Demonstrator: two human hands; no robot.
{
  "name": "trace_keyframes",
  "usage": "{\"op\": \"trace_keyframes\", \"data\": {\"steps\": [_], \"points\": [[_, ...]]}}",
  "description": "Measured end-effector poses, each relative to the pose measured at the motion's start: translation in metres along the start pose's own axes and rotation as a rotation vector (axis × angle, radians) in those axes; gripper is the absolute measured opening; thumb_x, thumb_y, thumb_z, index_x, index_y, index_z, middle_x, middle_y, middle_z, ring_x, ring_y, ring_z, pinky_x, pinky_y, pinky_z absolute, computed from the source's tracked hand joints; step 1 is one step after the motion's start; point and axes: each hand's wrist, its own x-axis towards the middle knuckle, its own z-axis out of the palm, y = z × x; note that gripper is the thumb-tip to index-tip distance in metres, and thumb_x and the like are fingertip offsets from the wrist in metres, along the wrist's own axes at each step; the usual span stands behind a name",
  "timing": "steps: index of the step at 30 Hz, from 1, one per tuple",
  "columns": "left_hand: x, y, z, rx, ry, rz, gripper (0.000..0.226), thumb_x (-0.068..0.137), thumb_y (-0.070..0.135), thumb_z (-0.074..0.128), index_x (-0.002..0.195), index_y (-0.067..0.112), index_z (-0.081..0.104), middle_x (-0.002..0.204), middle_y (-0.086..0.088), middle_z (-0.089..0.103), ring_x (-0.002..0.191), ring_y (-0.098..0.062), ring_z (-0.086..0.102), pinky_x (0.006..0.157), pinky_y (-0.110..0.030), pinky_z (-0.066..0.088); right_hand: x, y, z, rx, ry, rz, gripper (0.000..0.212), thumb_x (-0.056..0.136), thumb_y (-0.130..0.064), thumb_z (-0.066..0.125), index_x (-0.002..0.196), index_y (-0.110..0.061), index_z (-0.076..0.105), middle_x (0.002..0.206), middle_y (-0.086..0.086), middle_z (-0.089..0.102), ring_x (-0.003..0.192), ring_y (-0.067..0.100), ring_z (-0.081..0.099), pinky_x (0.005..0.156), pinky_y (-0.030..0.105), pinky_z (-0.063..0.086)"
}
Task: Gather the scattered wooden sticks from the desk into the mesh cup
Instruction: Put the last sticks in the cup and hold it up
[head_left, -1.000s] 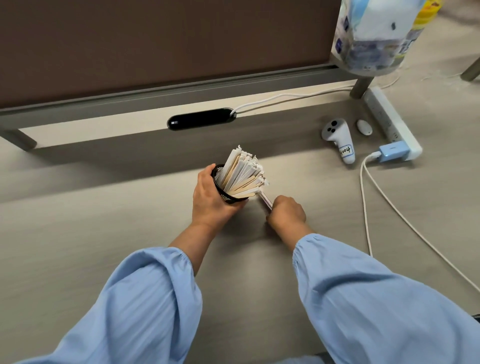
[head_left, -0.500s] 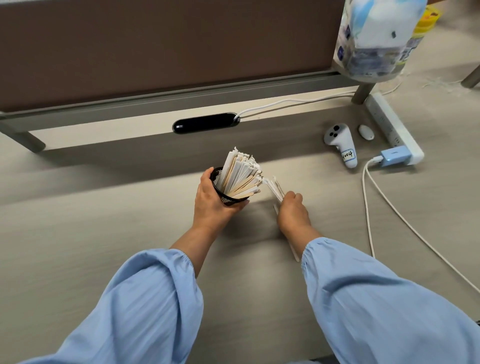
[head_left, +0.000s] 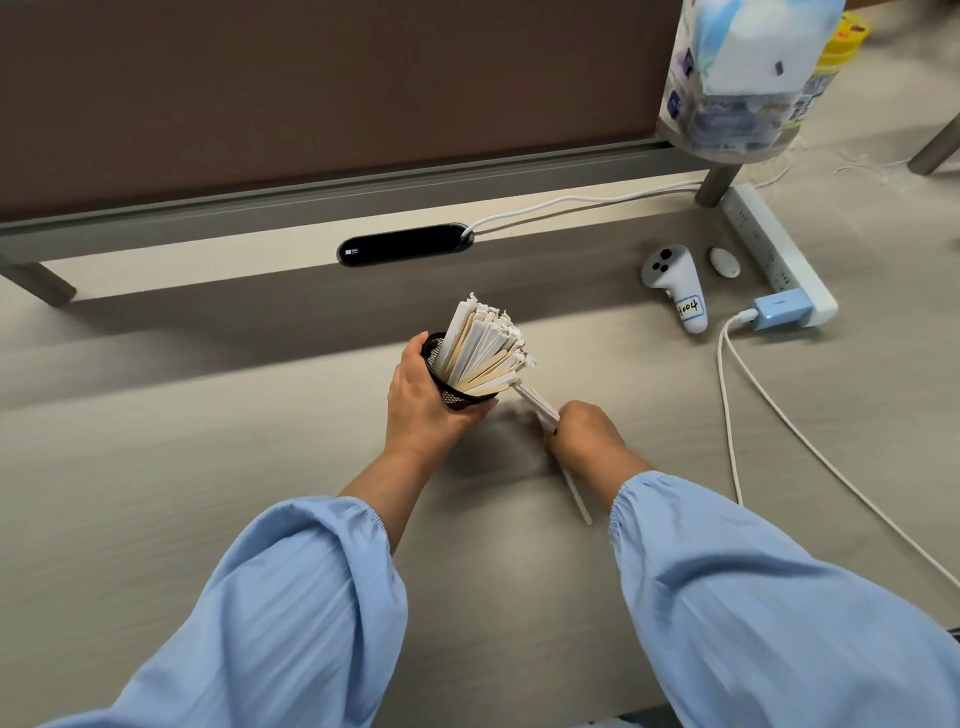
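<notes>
Nearest, light-blue sleeves (head_left: 311, 597) covered both forearms above the pale worktop (head_left: 156, 467). 1 thin stick (head_left: 579, 496) ran out from under the right wrist; whether it lay flat could not be told. The right hand (head_left: 582, 436) was clenched around a small bundle of sticks (head_left: 537, 402), whose tip reached the mouth of the mesh cup (head_left: 457, 397). The left hand (head_left: 422, 410) was wrapped round that cup, which tilted rightward, crammed with wrapped sticks (head_left: 483, 348). Farther back lay a white controller (head_left: 675, 286), a power strip (head_left: 774, 260) and a black oval device (head_left: 405, 244).
</notes>
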Motion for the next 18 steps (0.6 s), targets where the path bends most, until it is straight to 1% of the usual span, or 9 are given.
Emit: {"op": "trace_keyframes", "data": {"steps": [2,4,5,7,9,11,13,15,18], "points": [[0.000,0.001,0.000,0.006,-0.002,0.004,0.101,0.053,0.033,0.087,0.133,0.009,0.030,0.126,-0.008,0.049,0.114,-0.026,0.046,0.098,-0.045,0.039,0.000,-0.001,0.000,0.004,-0.021,-0.006,0.030,0.093,-0.016,0.047,0.118,-0.002,0.055,0.126,0.019,0.057,0.116,0.035,0.055,0.093,0.034,0.045],[0.001,0.000,0.000,0.004,-0.005,-0.004,0.101,0.053,0.033,0.087,0.133,0.009,0.030,0.126,-0.008,0.049,0.114,-0.026,0.046,0.098,-0.045,0.039,0.002,0.000,-0.001,0.101,-0.011,0.015,0.028,0.096,-0.016,0.038,0.118,-0.002,0.048,0.127,0.020,0.055,0.115,0.037,0.054,0.092,0.037,0.043],[0.001,0.000,-0.001,0.004,-0.008,-0.006,0.101,0.053,0.033,0.087,0.133,0.010,0.030,0.126,-0.008,0.049,0.114,-0.026,0.046,0.099,-0.044,0.039,0.002,-0.001,-0.003,0.217,0.009,0.028,0.025,0.096,-0.015,0.035,0.116,-0.003,0.044,0.123,0.022,0.056,0.109,0.038,0.057,0.090,0.039,0.045],[0.001,0.000,-0.001,0.005,-0.017,-0.006,0.101,0.053,0.034,0.087,0.133,0.010,0.030,0.126,-0.008,0.049,0.114,-0.025,0.046,0.099,-0.044,0.039,0.004,-0.005,-0.007,0.596,0.036,0.050,0.011,0.097,-0.011,0.030,0.105,-0.006,0.037,0.103,0.022,0.059,0.080,0.035,0.063,0.079,0.045,0.052],[0.001,0.001,-0.001,0.013,-0.026,-0.004,0.101,0.053,0.034,0.087,0.133,0.010,0.030,0.126,-0.008,0.049,0.114,-0.025,0.046,0.099,-0.045,0.039,0.003,-0.010,-0.017,0.923,0.058,0.029,0.004,0.099,-0.008,0.027,0.101,-0.008,0.031,0.079,0.011,0.052,0.058,0.023,0.057,0.061,0.037,0.052],[0.001,0.003,-0.001,0.023,-0.033,-0.002,0.100,0.054,0.034,0.086,0.133,0.011,0.030,0.127,-0.008,0.049,0.115,-0.026,0.045,0.099,-0.045,0.039,0.004,-0.015,-0.030,1.062,0.187,-0.047,0.002,0.098,-0.010,0.032,0.098,-0.010,0.034,0.070,0.003,0.044,0.055,0.015,0.046,0.055,0.031,0.044],[0.001,0.005,-0.002,0.026,-0.041,0.002,0.099,0.054,0.033,0.086,0.133,0.010,0.030,0.127,-0.009,0.049,0.115,-0.026,0.045,0.099,-0.045,0.038,0.001,-0.021,-0.049,1.169,0.394,-0.097,0.011,0.092,-0.018,0.047,0.082,-0.017,0.043,0.064,0.000,0.043,0.052,0.014,0.040,0.055,0.032,0.039],[0.000,0.007,-0.002,0.033,-0.050,0.013,0.098,0.054,0.030,0.086,0.132,0.008,0.032,0.126,-0.011,0.049,0.115,-0.028,0.045,0.098,-0.045,0.038,-0.011,-0.031,-0.076,1.399,0.538,-0.105,0.031,0.087,-0.024,0.058,0.063,-0.022,0.039,0.052,-0.003,0.039,0.044,0.013,0.035,0.049,0.027,0.034],[-0.002,0.010,-0.002,0.048,-0.055,0.056,0.094,0.053,0.028,0.086,0.130,0.008,0.036,0.122,-0.010,0.052,0.112,-0.029,0.048,0.097,-0.045,0.039,-0.038,-0.053,-0.114,1.782,0.472,-0.283,0.044,0.095,-0.024,0.051,0.054,-0.017,0.034,0.036,-0.009,0.033,0.030,0.007,0.028,0.036,0.017,0.024]]}}
